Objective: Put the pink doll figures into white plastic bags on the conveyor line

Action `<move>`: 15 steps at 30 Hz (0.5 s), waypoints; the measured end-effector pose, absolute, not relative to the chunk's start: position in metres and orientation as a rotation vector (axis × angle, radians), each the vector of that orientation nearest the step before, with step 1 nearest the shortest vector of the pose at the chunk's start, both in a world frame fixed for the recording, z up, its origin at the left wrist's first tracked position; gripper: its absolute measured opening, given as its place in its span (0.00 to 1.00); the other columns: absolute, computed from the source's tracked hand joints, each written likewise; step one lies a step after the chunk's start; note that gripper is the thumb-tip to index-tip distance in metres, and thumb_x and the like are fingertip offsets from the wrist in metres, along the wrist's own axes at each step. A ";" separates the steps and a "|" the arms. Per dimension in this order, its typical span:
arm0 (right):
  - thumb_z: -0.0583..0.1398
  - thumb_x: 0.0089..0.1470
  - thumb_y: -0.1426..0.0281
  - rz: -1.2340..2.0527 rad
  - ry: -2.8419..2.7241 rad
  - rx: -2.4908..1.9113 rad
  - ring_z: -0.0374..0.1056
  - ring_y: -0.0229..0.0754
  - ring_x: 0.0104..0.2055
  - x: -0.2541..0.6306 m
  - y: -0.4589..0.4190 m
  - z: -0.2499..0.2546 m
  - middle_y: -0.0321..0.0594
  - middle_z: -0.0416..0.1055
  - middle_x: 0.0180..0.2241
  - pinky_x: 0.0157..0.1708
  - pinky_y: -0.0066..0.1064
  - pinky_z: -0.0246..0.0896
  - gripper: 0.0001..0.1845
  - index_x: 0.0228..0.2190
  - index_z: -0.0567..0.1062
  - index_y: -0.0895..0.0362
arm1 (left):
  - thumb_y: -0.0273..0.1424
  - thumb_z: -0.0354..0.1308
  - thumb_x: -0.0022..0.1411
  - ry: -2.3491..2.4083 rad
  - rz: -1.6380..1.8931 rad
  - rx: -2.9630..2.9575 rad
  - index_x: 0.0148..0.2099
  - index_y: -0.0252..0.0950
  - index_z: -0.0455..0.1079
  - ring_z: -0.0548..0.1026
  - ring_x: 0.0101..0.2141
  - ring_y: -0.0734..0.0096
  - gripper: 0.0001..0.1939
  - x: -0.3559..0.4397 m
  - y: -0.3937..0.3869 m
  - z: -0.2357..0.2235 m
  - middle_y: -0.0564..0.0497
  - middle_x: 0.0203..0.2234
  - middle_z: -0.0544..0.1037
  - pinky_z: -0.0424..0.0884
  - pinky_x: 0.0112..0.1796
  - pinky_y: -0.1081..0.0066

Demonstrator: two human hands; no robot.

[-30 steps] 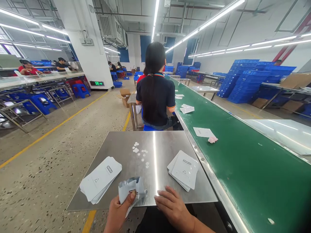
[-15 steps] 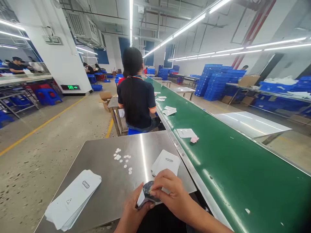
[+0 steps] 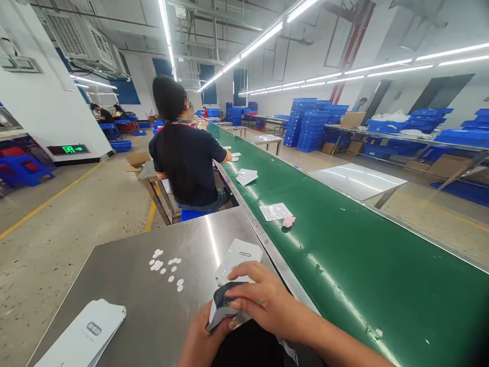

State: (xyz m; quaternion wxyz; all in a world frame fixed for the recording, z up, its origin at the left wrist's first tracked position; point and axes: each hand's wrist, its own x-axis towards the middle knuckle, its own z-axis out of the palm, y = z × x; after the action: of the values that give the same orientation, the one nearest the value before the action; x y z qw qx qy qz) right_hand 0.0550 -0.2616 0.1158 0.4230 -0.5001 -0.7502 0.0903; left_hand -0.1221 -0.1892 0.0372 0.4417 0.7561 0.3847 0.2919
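Observation:
My left hand (image 3: 204,331) is closed around a white pouch (image 3: 217,317) with a dark inside, its mouth gaping upward. At that mouth, the thumb and bent fingers of my right hand (image 3: 255,298) close on the pouch's edge; the index finger stretches above it. Whether anything sits inside the pouch cannot be seen. Just behind my right hand lies a small stack of white printed pouches (image 3: 239,255). A taller stack of similar flat white pouches (image 3: 82,334) is at the left front of the metal table (image 3: 145,316).
Several round white stickers (image 3: 156,265) are scattered on the table. Along the right runs a green conveyor belt (image 3: 324,229), carrying a silvery pouch (image 3: 275,211) and a pink lump (image 3: 288,221). A co-worker (image 3: 187,158) sits ahead, beside the belt.
The camera view has swung right, so the table appears farther left. My right hand's index finger has lifted and straightened above the pouch. The co-worker's arm now reaches over the belt.

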 end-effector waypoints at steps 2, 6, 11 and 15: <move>0.55 0.58 0.68 0.215 -1.794 -1.291 0.62 0.40 0.49 0.078 -0.254 0.110 0.41 0.66 0.46 0.49 0.34 0.59 0.11 0.42 0.73 0.53 | 0.43 0.57 0.50 1.006 0.752 1.796 0.33 0.37 0.74 0.74 0.31 0.62 0.15 -0.116 -0.181 0.043 0.51 0.26 0.79 0.70 0.34 0.69; 0.52 0.59 0.67 -0.043 -1.555 -1.681 0.64 0.40 0.47 0.160 -0.230 0.077 0.41 0.69 0.44 0.48 0.34 0.59 0.13 0.41 0.73 0.54 | 0.50 0.54 0.50 1.051 0.635 1.627 0.32 0.32 0.74 0.75 0.31 0.59 0.24 -0.090 -0.145 0.051 0.47 0.26 0.79 0.70 0.33 0.66; 0.49 0.60 0.69 -0.206 -1.363 -2.318 0.58 0.48 0.52 0.250 -0.212 0.044 0.50 0.65 0.50 0.50 0.39 0.54 0.18 0.48 0.69 0.62 | 0.49 0.52 0.53 1.011 0.394 1.766 0.38 0.30 0.72 0.77 0.30 0.57 0.25 -0.046 -0.092 0.041 0.43 0.28 0.79 0.71 0.33 0.63; 0.54 0.57 0.66 -0.131 -1.555 -2.378 0.59 0.48 0.52 0.259 -0.187 0.038 0.48 0.68 0.47 0.51 0.37 0.52 0.16 0.45 0.72 0.60 | 0.42 0.57 0.49 1.088 0.481 2.005 0.48 0.31 0.68 0.70 0.47 0.47 0.27 -0.024 -0.067 0.025 0.39 0.44 0.75 0.63 0.47 0.54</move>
State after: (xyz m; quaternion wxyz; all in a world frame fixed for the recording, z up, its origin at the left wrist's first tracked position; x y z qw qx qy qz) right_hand 0.2588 -0.1874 0.0381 0.1480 -0.8269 -0.5406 -0.0456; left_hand -0.0243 -0.0666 0.0253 0.3940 0.7905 0.4290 0.1896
